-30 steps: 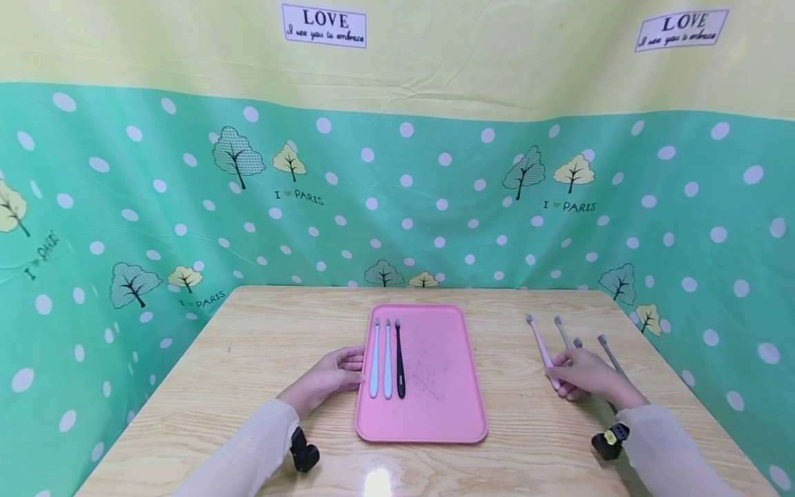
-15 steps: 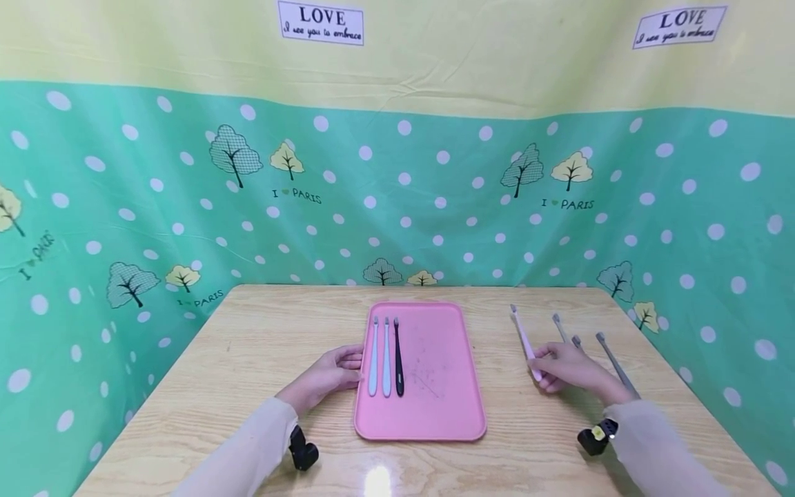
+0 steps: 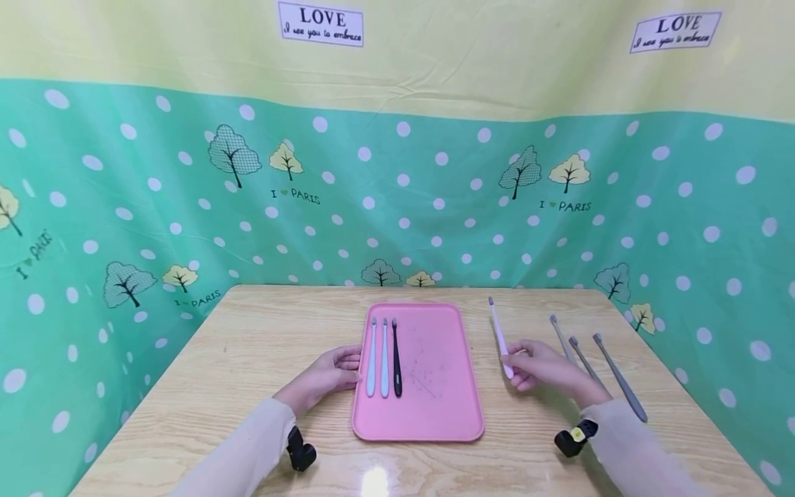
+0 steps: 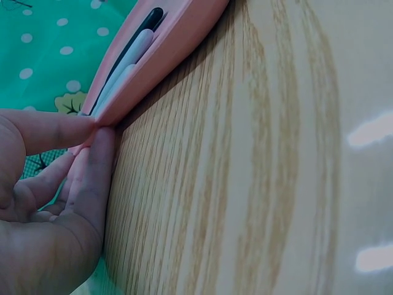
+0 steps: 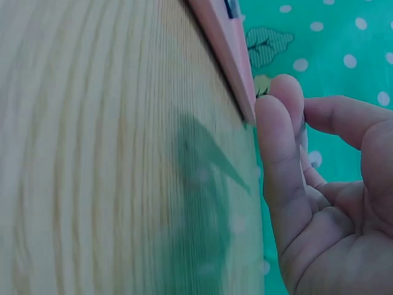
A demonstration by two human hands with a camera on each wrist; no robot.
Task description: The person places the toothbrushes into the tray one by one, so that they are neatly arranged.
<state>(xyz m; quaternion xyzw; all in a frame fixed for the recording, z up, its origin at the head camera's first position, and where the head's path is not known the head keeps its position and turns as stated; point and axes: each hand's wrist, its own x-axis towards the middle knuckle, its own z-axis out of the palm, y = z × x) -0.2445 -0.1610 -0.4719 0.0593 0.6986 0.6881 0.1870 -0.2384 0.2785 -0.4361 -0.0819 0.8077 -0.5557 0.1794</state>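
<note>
My right hand pinches a lilac toothbrush near its handle end, head pointing away, to the right of the pink tray. In the right wrist view the fingertips meet, hiding most of the toothbrush. At the tray's left side, my left hand holds the rim between thumb and fingers, as the left wrist view shows at the tray wall. Lying side by side on the left half of the tray are two pale blue toothbrushes and a black toothbrush.
Three greyish toothbrushes lie on the wooden table at the right: one farther back, another partly behind the right wrist, and a third farthest right. A green and yellow patterned curtain closes off the table's back and sides.
My right hand has carried the lilac toothbrush leftward, away from the grey ones and nearer the tray. The left hand stays at the tray's rim.
</note>
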